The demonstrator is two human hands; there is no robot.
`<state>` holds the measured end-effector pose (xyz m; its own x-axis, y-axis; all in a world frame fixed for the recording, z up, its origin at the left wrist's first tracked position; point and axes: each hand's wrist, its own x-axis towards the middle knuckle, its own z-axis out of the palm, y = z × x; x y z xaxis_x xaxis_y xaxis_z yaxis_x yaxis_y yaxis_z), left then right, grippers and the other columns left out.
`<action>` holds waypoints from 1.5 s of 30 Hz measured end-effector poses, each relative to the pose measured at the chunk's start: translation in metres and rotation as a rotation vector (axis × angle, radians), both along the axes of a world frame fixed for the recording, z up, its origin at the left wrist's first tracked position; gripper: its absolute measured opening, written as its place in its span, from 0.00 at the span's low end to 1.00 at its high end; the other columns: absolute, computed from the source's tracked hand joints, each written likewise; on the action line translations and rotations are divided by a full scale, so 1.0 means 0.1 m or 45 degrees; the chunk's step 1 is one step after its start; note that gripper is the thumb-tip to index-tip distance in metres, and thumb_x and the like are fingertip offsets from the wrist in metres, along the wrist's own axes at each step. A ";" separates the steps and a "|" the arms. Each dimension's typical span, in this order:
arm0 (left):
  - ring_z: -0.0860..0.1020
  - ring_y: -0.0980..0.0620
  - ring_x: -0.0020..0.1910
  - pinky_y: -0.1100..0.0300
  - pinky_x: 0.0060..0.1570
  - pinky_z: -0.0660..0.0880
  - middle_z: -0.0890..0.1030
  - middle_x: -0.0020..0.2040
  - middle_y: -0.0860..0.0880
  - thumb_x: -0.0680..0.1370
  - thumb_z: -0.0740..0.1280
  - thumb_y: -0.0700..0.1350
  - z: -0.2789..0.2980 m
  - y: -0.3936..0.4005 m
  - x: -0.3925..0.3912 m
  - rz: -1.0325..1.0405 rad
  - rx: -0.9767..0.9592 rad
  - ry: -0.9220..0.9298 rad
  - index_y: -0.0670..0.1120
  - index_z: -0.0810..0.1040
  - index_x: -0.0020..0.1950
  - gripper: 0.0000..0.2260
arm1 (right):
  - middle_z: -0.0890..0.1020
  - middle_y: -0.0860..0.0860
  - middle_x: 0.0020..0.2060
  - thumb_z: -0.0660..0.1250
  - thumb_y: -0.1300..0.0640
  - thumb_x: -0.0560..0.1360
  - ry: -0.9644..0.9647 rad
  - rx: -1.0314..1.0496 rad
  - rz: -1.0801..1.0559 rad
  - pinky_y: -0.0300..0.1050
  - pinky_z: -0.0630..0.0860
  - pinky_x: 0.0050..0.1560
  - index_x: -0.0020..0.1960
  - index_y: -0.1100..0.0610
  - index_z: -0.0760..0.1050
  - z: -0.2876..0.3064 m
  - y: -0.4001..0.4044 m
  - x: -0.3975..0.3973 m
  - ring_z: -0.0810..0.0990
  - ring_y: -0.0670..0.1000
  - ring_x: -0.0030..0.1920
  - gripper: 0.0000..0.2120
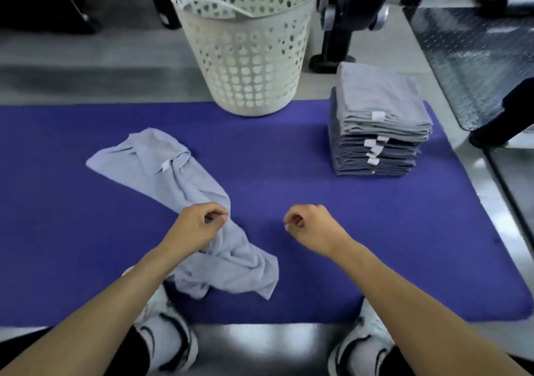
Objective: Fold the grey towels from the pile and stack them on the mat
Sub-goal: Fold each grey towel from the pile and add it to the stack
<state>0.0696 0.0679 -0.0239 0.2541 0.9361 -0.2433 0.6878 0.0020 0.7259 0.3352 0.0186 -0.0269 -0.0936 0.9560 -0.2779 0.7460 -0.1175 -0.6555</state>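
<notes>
Crumpled grey towel (185, 202) is lying on the purple mat (318, 202), running from left of centre down toward the near edge, twisted and bunched along its length. One pale tag is showing near its far end. Not yet spread flat; folding of this piece is not started, by my reading.

Left hand (199, 225) is hovering over or resting on the towel's middle, fingers (219, 216) curled inward with thumb meeting them. It looks like a pinch on an edge of cloth, but the contact is too small to confirm. Right hand (309, 222) is sitting above bare mat, well apart from the towel, fingers curled in the same way and holding nothing visible.

Stack of folded towels (378, 127) is standing at the far right corner of the mat, many layers, edges roughly aligned, tags facing the near side. Most of the task appears done; this loose towel remains, plus whatever is left in the white basket (245, 43) at the far edge, where a pale strip is showing inside.

Two white shoes (164, 332) are overlapping the near edge. Nothing is blocking the path to the stack.
</notes>
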 end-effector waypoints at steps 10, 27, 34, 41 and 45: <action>0.74 0.45 0.65 0.52 0.68 0.67 0.77 0.66 0.46 0.71 0.70 0.47 -1.15 -0.51 -0.71 -0.124 -0.234 0.358 0.49 0.78 0.66 0.22 | 0.84 0.47 0.40 0.65 0.62 0.77 0.080 -0.233 -0.199 0.47 0.80 0.48 0.47 0.56 0.82 -0.50 -0.77 -0.57 0.83 0.48 0.43 0.06; 0.81 0.54 0.44 0.59 0.47 0.76 0.84 0.41 0.55 0.74 0.70 0.44 -0.04 -0.41 -0.40 -0.050 -0.058 -0.140 0.52 0.83 0.48 0.05 | 0.76 0.44 0.58 0.75 0.54 0.73 0.291 -0.052 -0.257 0.34 0.75 0.54 0.65 0.50 0.74 -0.33 -0.87 -0.67 0.77 0.43 0.55 0.22; 0.80 0.56 0.42 0.62 0.46 0.76 0.84 0.42 0.53 0.78 0.70 0.38 0.89 -0.55 -0.53 -0.292 -0.079 -0.219 0.52 0.83 0.45 0.08 | 0.79 0.41 0.53 0.74 0.58 0.74 0.443 0.222 -0.186 0.37 0.74 0.56 0.59 0.52 0.78 -0.03 -0.79 -0.85 0.77 0.42 0.54 0.15; 0.80 0.54 0.41 0.56 0.47 0.75 0.84 0.40 0.52 0.69 0.72 0.57 0.91 -0.70 -0.70 -0.198 -0.138 -0.099 0.51 0.83 0.47 0.12 | 0.81 0.48 0.34 0.65 0.63 0.78 0.639 0.183 -0.328 0.39 0.74 0.37 0.45 0.55 0.77 0.51 -0.82 -0.65 0.78 0.45 0.36 0.06; 0.81 0.45 0.43 0.53 0.46 0.77 0.84 0.43 0.45 0.77 0.71 0.43 0.66 -0.77 -0.60 -0.163 -0.206 -0.006 0.47 0.83 0.49 0.02 | 0.84 0.47 0.39 0.62 0.66 0.76 0.556 0.200 -0.369 0.39 0.78 0.43 0.43 0.54 0.81 0.58 -0.96 -0.45 0.82 0.47 0.42 0.11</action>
<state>0.0097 -0.0094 0.0416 0.3703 0.8449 -0.3861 0.6865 0.0312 0.7265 0.2897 -0.0771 0.0314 0.1052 0.9867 -0.1242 0.3524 -0.1537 -0.9232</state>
